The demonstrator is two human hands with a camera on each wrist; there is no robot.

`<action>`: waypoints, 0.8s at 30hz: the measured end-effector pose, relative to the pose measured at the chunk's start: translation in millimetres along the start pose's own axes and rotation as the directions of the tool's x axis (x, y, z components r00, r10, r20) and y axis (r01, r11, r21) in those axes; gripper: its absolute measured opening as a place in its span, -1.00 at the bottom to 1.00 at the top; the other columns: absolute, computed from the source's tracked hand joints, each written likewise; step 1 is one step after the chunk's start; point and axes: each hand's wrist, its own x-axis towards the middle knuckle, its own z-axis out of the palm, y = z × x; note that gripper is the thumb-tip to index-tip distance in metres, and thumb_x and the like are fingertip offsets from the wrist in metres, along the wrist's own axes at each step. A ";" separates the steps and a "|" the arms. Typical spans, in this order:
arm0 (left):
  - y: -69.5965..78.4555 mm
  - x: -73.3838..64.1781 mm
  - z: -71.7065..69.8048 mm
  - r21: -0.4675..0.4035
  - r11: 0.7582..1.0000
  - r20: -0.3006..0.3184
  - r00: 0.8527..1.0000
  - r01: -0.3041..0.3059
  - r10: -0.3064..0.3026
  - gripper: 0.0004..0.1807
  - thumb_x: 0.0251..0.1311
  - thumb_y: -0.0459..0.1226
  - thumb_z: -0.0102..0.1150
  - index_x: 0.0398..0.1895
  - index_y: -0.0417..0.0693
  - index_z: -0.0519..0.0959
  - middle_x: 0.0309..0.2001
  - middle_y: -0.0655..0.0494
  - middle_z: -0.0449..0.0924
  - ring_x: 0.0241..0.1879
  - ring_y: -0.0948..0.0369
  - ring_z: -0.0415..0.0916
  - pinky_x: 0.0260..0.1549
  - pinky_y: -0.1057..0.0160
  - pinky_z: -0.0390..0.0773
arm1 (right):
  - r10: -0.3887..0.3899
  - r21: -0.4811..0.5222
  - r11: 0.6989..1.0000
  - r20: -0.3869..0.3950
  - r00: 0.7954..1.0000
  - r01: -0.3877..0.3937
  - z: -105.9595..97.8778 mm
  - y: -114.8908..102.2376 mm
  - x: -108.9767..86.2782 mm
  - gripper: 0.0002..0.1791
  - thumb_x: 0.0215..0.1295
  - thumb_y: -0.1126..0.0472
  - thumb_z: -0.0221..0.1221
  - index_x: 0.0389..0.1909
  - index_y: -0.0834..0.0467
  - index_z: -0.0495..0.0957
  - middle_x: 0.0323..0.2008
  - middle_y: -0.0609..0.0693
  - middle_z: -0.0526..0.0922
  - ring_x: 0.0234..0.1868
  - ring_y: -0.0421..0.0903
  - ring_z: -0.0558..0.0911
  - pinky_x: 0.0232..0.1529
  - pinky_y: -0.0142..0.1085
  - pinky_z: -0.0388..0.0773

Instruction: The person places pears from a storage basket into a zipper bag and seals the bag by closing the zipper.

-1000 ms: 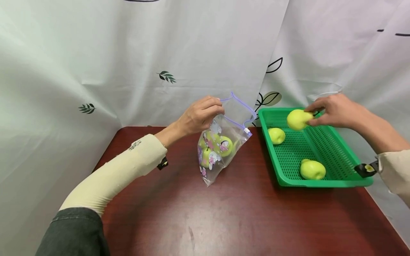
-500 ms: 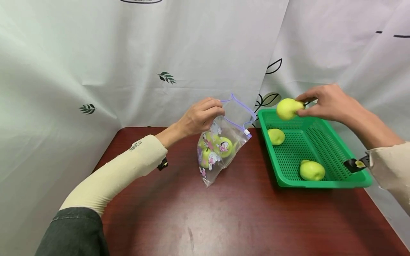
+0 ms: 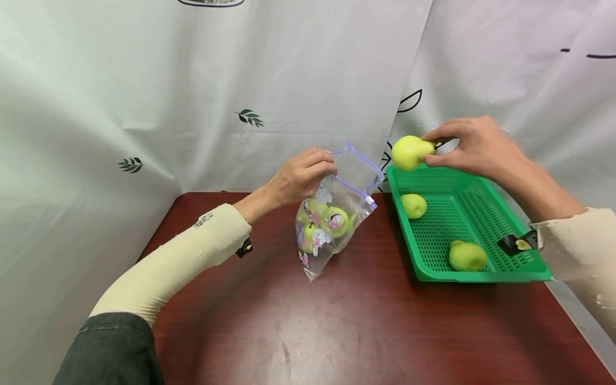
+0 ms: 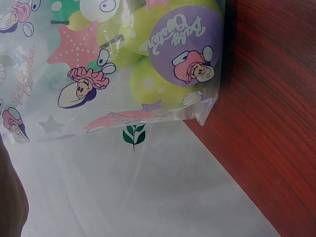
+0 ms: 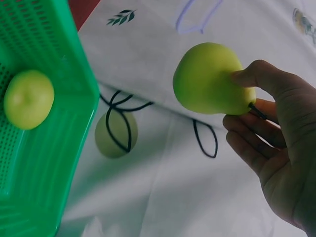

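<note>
My left hand [image 3: 304,172] grips the rim of a clear zip bag [image 3: 347,235] with cartoon prints and a purple slider top. The bag's mouth gapes toward the right, and several yellow-green pears [image 3: 338,222] lie in its lower part, partly hidden by the prints. In the head view my right hand [image 3: 474,145] pinches another pear [image 3: 408,153] by its narrow stem end, above the far left part of a green basket [image 3: 418,256]. Thumb and fingers hold that pear [image 5: 205,79] in the right wrist view, its dark stem pointing toward the palm.
Two pears rest in the basket, one at the far left [image 3: 414,206] and one near the front [image 3: 467,256]. A reddish-brown table [image 3: 269,321] carries bag and basket. Behind hangs a white curtain [image 3: 192,80] with leaf prints.
My right hand has moved left and upward with the pear, from over the basket's middle to its far left rim. The left hand and the bag have barely moved.
</note>
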 end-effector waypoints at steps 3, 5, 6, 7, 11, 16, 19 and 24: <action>-0.1 0.0 1.4 0.002 1.000 0.001 1.000 -0.006 0.006 -0.83 0.46 -0.61 0.26 -0.09 -0.26 0.73 -0.08 -0.14 0.74 0.02 -0.11 0.74 0.18 -0.03 0.78 | -0.047 0.034 0.998 -0.047 0.998 0.049 3.4 -8.7 2.1 -0.56 0.21 0.13 0.65 0.11 0.11 0.89 0.00 0.16 0.91 -0.18 -0.36 0.65 -0.36 -0.49 0.36; -0.1 0.1 2.3 0.003 1.000 0.001 1.000 -0.009 0.009 -0.83 0.47 -0.61 0.26 -0.09 -0.25 0.73 -0.08 -0.14 0.74 0.02 -0.11 0.74 0.18 -0.03 0.79 | -0.083 0.066 0.994 -0.076 0.994 0.088 6.0 -13.7 3.1 -0.59 0.17 0.18 0.66 0.06 0.11 0.90 -0.08 0.13 0.92 -0.24 -0.58 0.55 -0.39 -0.51 0.35; 0.0 0.2 2.6 0.002 1.000 0.001 1.000 -0.010 0.010 -0.83 0.47 -0.61 0.26 -0.09 -0.25 0.73 -0.08 -0.14 0.74 0.03 -0.11 0.74 0.18 -0.03 0.79 | -0.099 0.080 0.991 -0.089 0.991 0.106 7.2 -16.0 3.5 -0.60 0.16 0.20 0.66 0.05 0.10 0.91 -0.11 0.10 0.92 -0.26 -0.65 0.50 -0.39 -0.52 0.34; 0.0 0.3 2.8 0.001 1.000 0.001 1.000 -0.009 0.009 -0.83 0.47 -0.61 0.25 -0.09 -0.25 0.73 -0.08 -0.14 0.74 0.03 -0.11 0.74 0.18 -0.03 0.79 | -0.115 0.096 0.988 -0.101 0.988 0.124 8.6 -17.6 4.1 -0.60 0.15 0.22 0.66 0.04 0.11 0.91 -0.14 0.10 0.92 -0.26 -0.69 0.47 -0.40 -0.53 0.33; 0.3 0.5 2.9 -0.005 1.000 -0.004 1.000 -0.006 0.006 -0.83 0.47 -0.61 0.25 -0.09 -0.25 0.73 -0.08 -0.15 0.74 0.02 -0.11 0.74 0.19 -0.03 0.78 | -0.178 0.130 0.972 -0.148 0.973 0.197 13.0 -23.0 7.4 -0.60 0.10 0.27 0.66 0.02 0.12 0.91 -0.20 0.07 0.90 -0.27 -0.70 0.48 -0.40 -0.56 0.31; 0.4 0.9 1.8 -0.013 1.000 -0.006 1.000 0.003 -0.003 -0.82 0.47 -0.62 0.24 -0.09 -0.25 0.72 -0.08 -0.14 0.73 0.02 -0.11 0.74 0.22 -0.04 0.78 | -0.203 0.151 0.962 -0.156 0.967 0.227 16.1 -32.2 13.2 -0.57 0.09 0.27 0.67 0.04 0.12 0.91 -0.12 0.09 0.92 -0.24 -0.71 0.50 -0.36 -0.59 0.33; 0.6 1.9 2.0 -0.014 1.000 0.002 1.000 0.005 -0.005 -0.83 0.48 -0.61 0.25 -0.09 -0.25 0.73 -0.07 -0.14 0.73 0.02 -0.09 0.73 0.23 -0.02 0.78 | -0.193 0.167 0.962 -0.133 0.972 0.214 18.1 -39.8 17.3 -0.57 0.11 0.26 0.67 0.05 0.12 0.91 -0.04 0.12 0.92 -0.21 -0.67 0.55 -0.33 -0.61 0.37; 1.2 2.5 2.5 -0.014 1.000 0.004 1.000 0.006 -0.006 -0.84 0.47 -0.61 0.26 -0.09 -0.25 0.73 -0.08 -0.13 0.73 0.01 -0.09 0.73 0.23 -0.02 0.78 | -0.226 0.167 0.957 -0.095 0.970 0.239 23.2 -53.4 23.7 -0.61 0.17 0.26 0.63 0.05 0.13 0.91 -0.05 0.12 0.92 -0.17 -0.16 0.79 -0.26 -0.61 0.43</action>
